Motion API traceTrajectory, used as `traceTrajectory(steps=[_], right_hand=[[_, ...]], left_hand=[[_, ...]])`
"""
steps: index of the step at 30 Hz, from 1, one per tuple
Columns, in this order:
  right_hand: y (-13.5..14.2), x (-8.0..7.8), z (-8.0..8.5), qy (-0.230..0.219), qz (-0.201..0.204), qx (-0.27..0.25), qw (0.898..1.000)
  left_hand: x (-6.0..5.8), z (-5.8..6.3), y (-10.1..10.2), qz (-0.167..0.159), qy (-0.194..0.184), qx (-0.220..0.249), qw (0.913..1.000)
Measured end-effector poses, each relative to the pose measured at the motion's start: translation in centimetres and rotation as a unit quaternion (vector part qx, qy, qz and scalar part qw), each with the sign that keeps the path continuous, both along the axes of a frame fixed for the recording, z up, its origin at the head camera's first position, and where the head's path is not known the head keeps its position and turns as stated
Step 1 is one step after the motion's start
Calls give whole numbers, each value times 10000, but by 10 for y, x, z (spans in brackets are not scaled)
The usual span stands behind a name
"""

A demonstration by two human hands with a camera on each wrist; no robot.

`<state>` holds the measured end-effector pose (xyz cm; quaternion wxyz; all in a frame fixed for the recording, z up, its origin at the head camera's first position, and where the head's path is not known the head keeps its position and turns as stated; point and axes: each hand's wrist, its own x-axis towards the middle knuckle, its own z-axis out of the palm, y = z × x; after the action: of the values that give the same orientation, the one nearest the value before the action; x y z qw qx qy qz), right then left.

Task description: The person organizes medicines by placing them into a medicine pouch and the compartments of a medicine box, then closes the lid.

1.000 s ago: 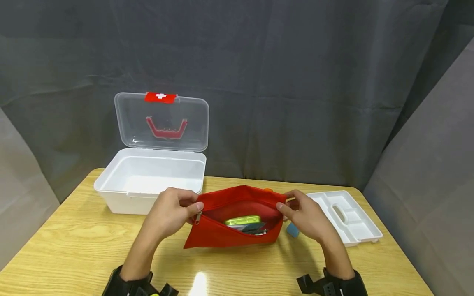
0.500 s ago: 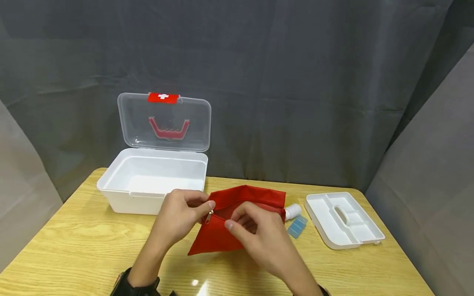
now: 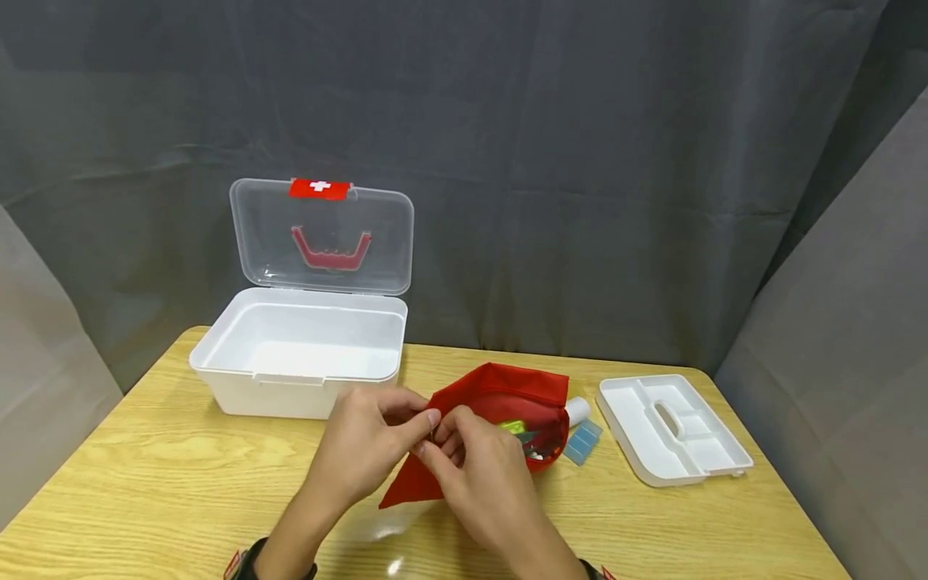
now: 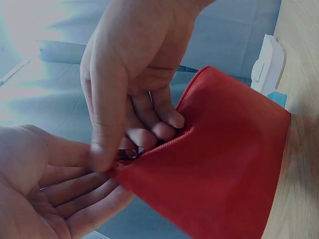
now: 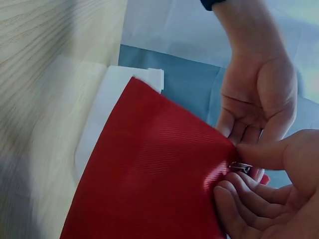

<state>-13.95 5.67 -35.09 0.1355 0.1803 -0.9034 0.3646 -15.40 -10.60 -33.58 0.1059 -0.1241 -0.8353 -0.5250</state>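
At the left end of the red pouch point(image 3: 507, 382), my left hand point(image 3: 368, 443) pinches it, my right hand point(image 3: 487, 475) the zipper pull point(image 5: 240, 167); the long mouth point(image 3: 538, 412) gapes rightward.

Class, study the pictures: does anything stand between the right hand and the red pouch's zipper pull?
Nothing visible does. In the right wrist view, the right hand has its thumb and fingers right at the zipper pull; the left hand holds the red pouch close by.
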Motion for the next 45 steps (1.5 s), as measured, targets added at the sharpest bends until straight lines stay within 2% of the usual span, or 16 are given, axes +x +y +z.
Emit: traceTrajectory(steps=[3, 11, 17, 20, 27, 34, 45], right_hand=[[0, 0, -2, 209, -45, 16, 9998], [0, 0, -6, 440, 167, -218, 9987], [4, -3, -9, 490, 421, -971, 9932], [7, -5, -9, 588, 559, -1128, 9903], [10, -6, -6, 442, 425, -996, 9931], [16, -9, -3, 362, 341, -757, 9959], [39, -18, 0, -177, -135, -438, 9988]], left_hand=[[2, -1, 0, 20, 21, -83, 10000], [5, -2, -1, 228, 58, -113, 9997], [6, -3, 3, 332, 281, -82, 9990], [7, -4, 3, 363, 441, -118, 9983], [6, -8, 6, 409, 1002, -217, 9939], [5, -12, 8, 586, 1279, -478, 9889], [-3, -13, -3, 745, 1808, -635, 9786]])
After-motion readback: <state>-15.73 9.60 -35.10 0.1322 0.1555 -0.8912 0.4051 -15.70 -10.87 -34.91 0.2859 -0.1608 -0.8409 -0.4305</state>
